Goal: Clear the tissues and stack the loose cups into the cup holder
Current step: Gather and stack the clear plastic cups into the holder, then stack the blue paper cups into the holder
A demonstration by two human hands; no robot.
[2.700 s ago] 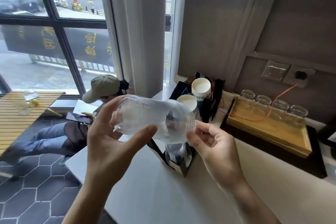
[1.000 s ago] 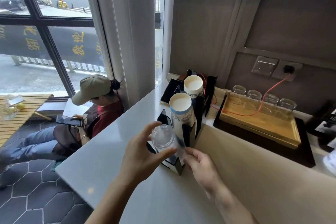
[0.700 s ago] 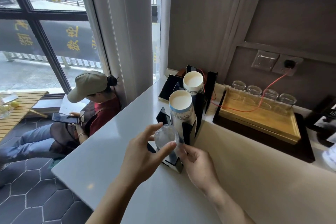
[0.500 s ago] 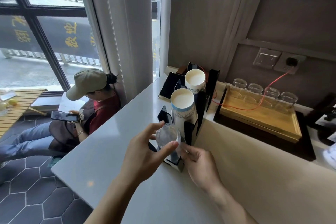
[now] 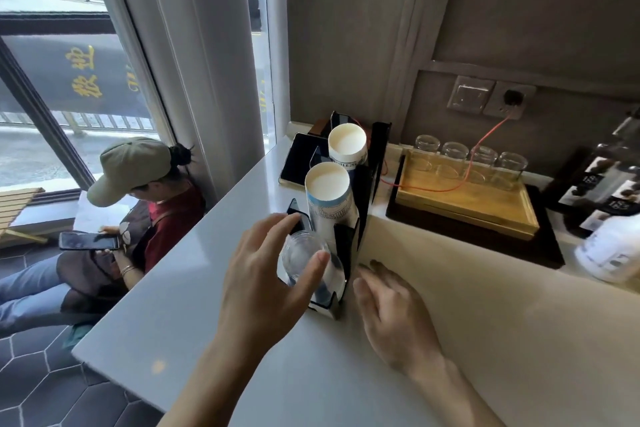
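A black cup holder [image 5: 346, 246] stands on the white counter [image 5: 194, 295]. Its front slot holds a stack of clear plastic cups [image 5: 301, 258]. My left hand [image 5: 263, 284] holds the top of that stack between thumb and fingers. Behind it stand two stacks of white paper cups, the nearer one [image 5: 327, 184] and the farther one [image 5: 347, 144]. My right hand [image 5: 391, 315] rests on the counter just right of the holder, fingers relaxed, holding nothing. No tissues are in sight.
A wooden tray [image 5: 464, 198] with several glass jars and a red cable sits at the back right. A dark tablet [image 5: 299, 159] lies behind the holder. A white bottle [image 5: 609, 250] stands far right. A person in a cap [image 5: 135, 166] sits below the counter's left edge.
The clear cup stack went from being held sideways in the air to standing in the holder's front slot. My right hand has let go of it and drawn back onto the counter.
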